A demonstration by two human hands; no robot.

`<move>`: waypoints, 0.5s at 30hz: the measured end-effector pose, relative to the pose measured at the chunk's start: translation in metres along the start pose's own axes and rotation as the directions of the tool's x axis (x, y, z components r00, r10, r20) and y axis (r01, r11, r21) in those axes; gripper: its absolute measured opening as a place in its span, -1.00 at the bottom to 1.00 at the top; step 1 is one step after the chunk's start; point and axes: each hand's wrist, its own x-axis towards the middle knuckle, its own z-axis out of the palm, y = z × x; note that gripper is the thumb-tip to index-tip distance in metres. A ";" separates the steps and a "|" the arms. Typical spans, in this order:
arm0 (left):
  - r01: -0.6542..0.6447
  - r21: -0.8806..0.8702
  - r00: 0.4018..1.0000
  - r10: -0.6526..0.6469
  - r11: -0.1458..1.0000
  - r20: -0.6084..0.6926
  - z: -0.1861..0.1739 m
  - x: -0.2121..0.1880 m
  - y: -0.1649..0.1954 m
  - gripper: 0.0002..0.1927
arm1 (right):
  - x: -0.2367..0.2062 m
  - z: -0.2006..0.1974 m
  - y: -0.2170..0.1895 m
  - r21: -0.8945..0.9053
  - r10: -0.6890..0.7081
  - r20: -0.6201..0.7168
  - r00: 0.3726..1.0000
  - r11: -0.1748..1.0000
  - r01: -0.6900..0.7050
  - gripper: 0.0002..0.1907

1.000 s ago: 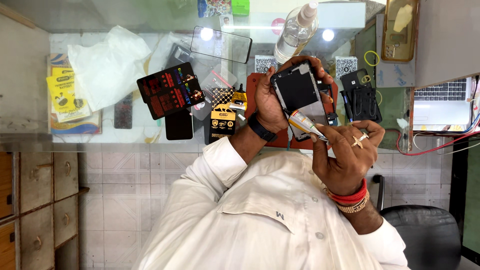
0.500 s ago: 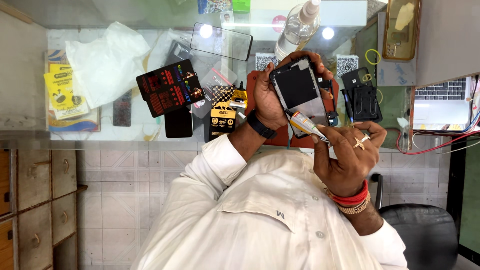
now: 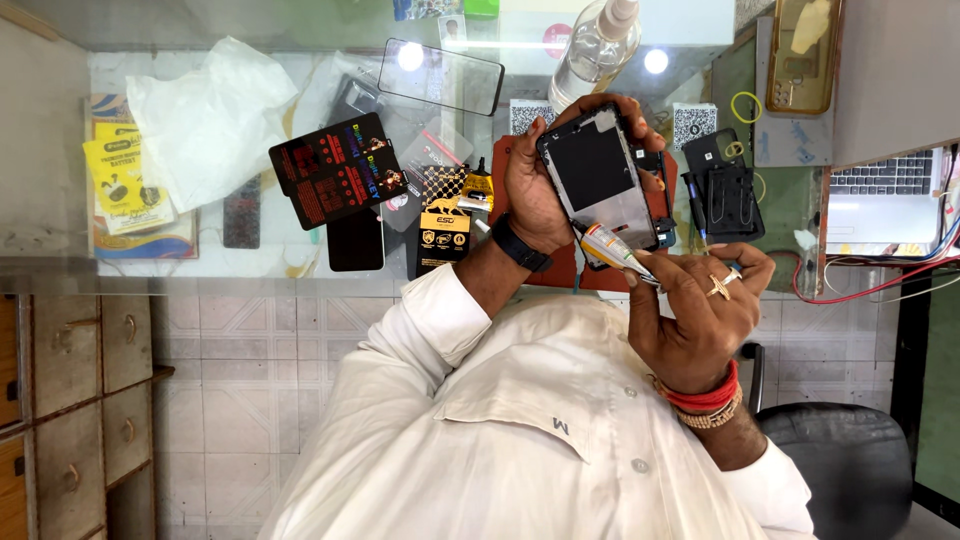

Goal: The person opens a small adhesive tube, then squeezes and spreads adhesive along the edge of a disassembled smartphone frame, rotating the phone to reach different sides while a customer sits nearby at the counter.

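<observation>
We hold a phone frame (image 3: 602,178) above the glass counter (image 3: 300,255), a flat rounded rectangle with a matte black upper panel and a bare grey metal lower part. Our left hand (image 3: 545,185) wraps it firmly from the side, fingers curled over its top edge. Our right hand (image 3: 700,310) pinches a small glue tube (image 3: 612,247), white with an orange band, its tip touching the frame's lower edge. Just beside lies a black holder (image 3: 725,185). Farther off, a clear plastic bottle (image 3: 595,45), a glossy glass screen protector (image 3: 440,75) and a crumpled white bag (image 3: 205,120).
</observation>
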 end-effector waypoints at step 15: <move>-0.009 -0.016 0.999 0.009 1.000 0.038 -0.004 0.000 0.001 -0.25 | -0.006 -0.002 0.000 -0.004 0.005 0.016 1.000 1.000 -0.005 -0.91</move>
